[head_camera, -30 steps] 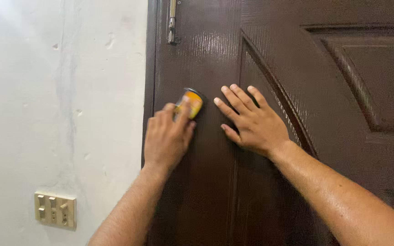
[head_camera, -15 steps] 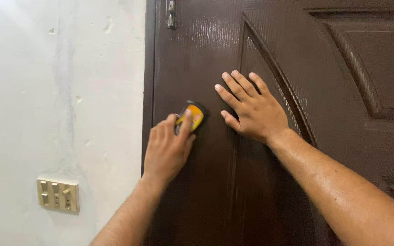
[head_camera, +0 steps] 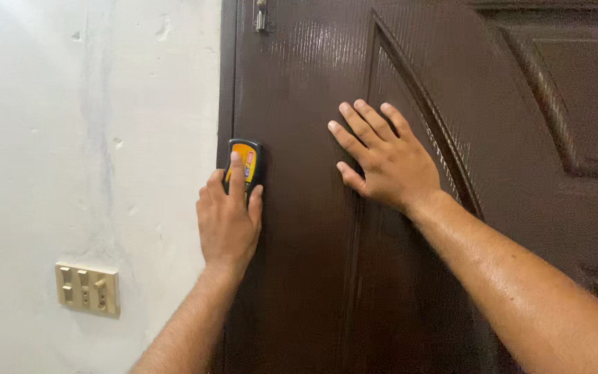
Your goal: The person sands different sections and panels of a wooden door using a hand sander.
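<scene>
Since half a second ago the left hand (head_camera: 228,220) has slid the small yellow-and-black pad (head_camera: 245,165) leftward across the dark brown door (head_camera: 299,277), from beside the raised panel moulding to the door's left edge, next to the frame; the right hand has kept its place.

On the far left, a cream switch plate (head_camera: 87,289) sits low on the white plastered wall (head_camera: 70,138). The pad's lower half is hidden under the left hand's fingers, so its full shape is hard to make out. These fingers lie close together and nearly straight, the index finger stretched over the pad's yellow face, pressing it flat against the door. At the door's top edge a metal bolt (head_camera: 261,16) is cut off by the picture. The right hand (head_camera: 382,163) rests flat on the door, fingers spread slightly, holding nothing, its palm at the curved moulding (head_camera: 444,149).
</scene>
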